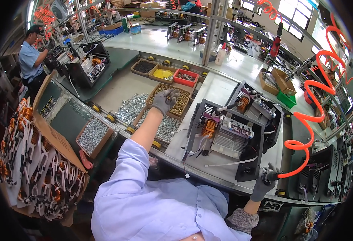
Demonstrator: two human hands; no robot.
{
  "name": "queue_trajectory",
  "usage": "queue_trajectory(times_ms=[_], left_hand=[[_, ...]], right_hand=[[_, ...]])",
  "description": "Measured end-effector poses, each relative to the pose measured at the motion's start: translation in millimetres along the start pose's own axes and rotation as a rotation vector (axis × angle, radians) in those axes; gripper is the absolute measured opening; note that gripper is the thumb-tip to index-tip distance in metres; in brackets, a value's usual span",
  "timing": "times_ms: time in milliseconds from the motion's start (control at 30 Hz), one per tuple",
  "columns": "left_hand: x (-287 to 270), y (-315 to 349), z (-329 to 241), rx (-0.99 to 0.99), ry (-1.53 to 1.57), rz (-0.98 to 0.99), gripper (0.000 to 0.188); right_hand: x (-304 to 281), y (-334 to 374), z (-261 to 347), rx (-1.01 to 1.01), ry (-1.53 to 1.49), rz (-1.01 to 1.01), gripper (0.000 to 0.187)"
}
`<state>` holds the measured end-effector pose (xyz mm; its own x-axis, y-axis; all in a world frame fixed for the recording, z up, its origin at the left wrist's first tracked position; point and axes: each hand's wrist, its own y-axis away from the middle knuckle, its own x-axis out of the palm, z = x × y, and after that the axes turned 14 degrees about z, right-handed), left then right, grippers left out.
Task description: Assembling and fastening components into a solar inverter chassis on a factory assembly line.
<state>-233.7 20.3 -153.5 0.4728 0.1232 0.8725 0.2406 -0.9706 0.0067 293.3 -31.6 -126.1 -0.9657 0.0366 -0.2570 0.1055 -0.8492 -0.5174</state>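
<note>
My left hand (pixel 165 100), in a grey glove, reaches into a cardboard box of brass-coloured screws (pixel 180 105). Its fingers are curled; what they hold, if anything, is too small to make out. At the table's front edge, my gloved right hand (pixel 265 184) grips the dark body of an air screwdriver (pixel 271 175), whose tip is hidden. An orange coiled hose (pixel 296 143) runs up from it. Between my hands lies an open black metal chassis (pixel 261 148) with a finned heatsink (pixel 228 146), a copper coil (pixel 209 127) and loose wires. A second chassis (pixel 279 120) stands close behind it.
Silvery hardware (pixel 132 107) lies in a loose heap left of the boxes. Behind are a yellow tray (pixel 163 74) and a red bin (pixel 185 77). A carton of wired coils (pixel 60 138) stands at left. A co-worker (pixel 32 60) works at the far left.
</note>
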Motion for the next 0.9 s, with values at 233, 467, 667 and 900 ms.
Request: queue_trajectory(times_ms=[233,467,667,900], left_hand=[[-11,9,-6,-0.074,-0.064,0.141,0.018],[102,79,1,-0.083,0.129,0.181,0.021],[166,151,24,-0.283,0.026,0.498,0.027],[208,196,83,-0.666,-0.366,0.546,0.030]], right_hand=[[-21,-9,-14,0.080,-0.249,-0.153,0.037],[-36,-26,-31,0.134,-0.284,-0.057,0.039],[-42,-54,75,-0.193,-0.453,-0.247,0.032],[-5,-53,168,-0.573,-0.960,0.068,0.050]])
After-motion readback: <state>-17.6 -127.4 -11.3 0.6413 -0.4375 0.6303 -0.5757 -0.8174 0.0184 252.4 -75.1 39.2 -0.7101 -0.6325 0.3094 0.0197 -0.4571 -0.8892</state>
